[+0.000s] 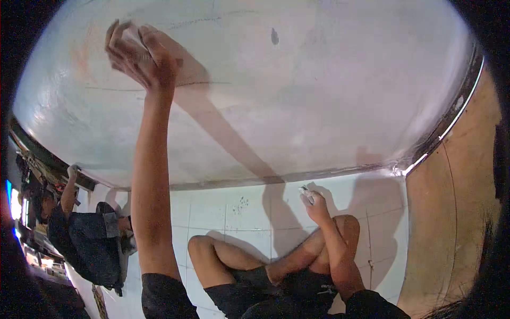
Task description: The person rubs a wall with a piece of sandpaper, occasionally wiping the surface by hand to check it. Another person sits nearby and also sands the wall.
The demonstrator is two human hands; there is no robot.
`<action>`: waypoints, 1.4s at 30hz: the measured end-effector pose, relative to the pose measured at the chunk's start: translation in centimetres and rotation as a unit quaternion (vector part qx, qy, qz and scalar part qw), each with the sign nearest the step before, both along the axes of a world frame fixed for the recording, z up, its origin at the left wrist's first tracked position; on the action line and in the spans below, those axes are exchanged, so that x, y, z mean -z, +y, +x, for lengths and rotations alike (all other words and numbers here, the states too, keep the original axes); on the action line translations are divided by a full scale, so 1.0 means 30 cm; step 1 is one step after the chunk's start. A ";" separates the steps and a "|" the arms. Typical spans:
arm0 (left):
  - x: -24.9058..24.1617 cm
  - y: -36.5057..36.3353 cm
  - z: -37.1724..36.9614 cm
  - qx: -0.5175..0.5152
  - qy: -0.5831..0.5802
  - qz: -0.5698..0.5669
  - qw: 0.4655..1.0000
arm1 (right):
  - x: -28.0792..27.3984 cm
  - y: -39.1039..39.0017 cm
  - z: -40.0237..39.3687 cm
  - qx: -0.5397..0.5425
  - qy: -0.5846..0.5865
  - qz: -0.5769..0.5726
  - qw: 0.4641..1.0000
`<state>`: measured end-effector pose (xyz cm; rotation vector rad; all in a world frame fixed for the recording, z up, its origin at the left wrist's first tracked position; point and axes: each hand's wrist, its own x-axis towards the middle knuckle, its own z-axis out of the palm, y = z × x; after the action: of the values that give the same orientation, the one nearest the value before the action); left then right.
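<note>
The left hand grasps a pale, blurred, flattish piece at the smooth, whitish, stained wall; the right hand grips a small whitish object above white square floor tiles.

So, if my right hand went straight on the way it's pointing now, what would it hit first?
Most likely the lower part of the large pale surface, ahead of your right hand, though this single view leaves the depth between them unclear.
</note>
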<state>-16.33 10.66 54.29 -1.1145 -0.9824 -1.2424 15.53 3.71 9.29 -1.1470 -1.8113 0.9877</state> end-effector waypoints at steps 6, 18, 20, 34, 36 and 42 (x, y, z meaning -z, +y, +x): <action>-0.016 -0.003 -0.007 -0.027 0.017 -0.023 0.999 | -0.231 0.031 -0.015 0.004 -0.041 0.263 0.964; -0.010 -0.012 0.015 0.015 0.020 0.013 1.000 | -0.901 0.398 -0.152 0.236 -0.135 0.536 0.799; -0.011 -0.011 0.012 0.010 0.028 0.018 0.999 | -0.849 0.412 -0.160 0.193 -0.127 0.549 0.803; 0.002 -0.015 0.001 -0.002 0.046 0.006 0.999 | -0.979 0.358 -0.072 0.187 -0.251 0.582 0.750; 0.009 -0.016 0.005 -0.004 0.028 -0.002 1.000 | -0.838 0.378 -0.123 0.120 -0.264 0.590 0.753; -0.007 -0.011 0.014 0.004 0.030 0.005 1.000 | -0.936 0.345 -0.102 0.157 -0.216 0.608 0.748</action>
<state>-15.91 10.34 54.51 -1.1426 -0.9267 -1.2128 12.48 14.05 37.37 -0.7347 -1.9098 -0.7340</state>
